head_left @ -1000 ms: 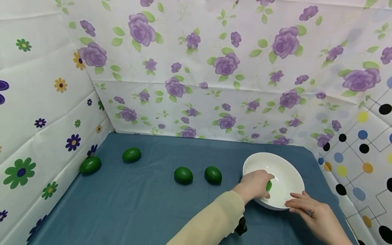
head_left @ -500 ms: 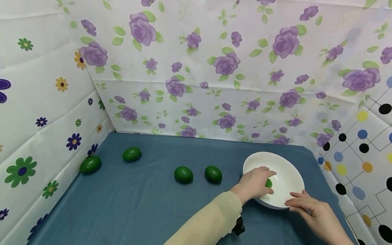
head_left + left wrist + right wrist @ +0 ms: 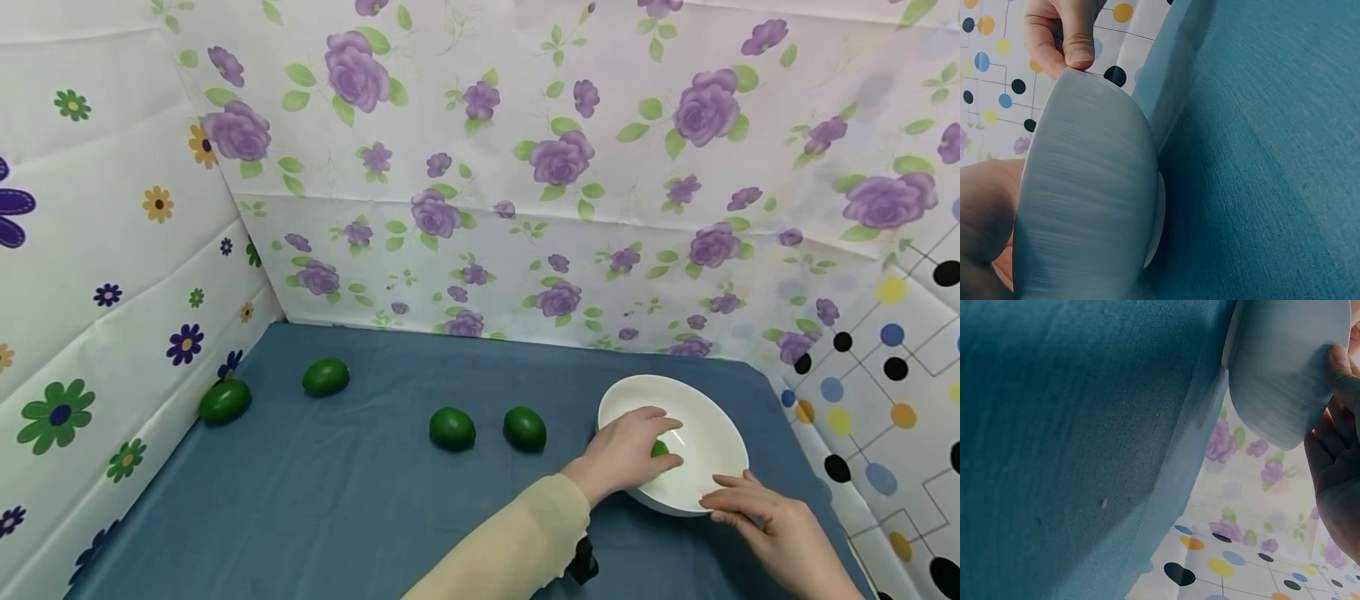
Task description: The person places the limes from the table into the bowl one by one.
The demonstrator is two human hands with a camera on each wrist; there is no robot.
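Glossy green, lime-shaped fruit [image 3: 660, 448] lies within the round, white, smooth-walled bowl [image 3: 716, 446], partly hidden behind my left hand [image 3: 624, 450]. Over the last second that hand's thumb and fingers have straightened: they were curled in around the fruit, and now their tips reach out past it, spread apart with a gap between them. I take this as letting go, so this piece counts, in my judgement, as delivered; whether my palm or a finger still brushes it I cannot tell, since the hand covers most of it.

My right hand [image 3: 771, 510] has not shifted from the bowl's near right rim, pinching it with fingers over the edge and the thumb against the outer wall, which I judge keeps the bowl steady.

Across the blue cloth-covered desk [image 3: 337, 500], four matching fruits are where they were: one [image 3: 525, 429] just left of the bowl, a second [image 3: 452, 429] beyond it, a third [image 3: 326, 377] well to the bowl's left, and the last [image 3: 225, 401] farthest left from it, so most of the visible fruit remains outside.
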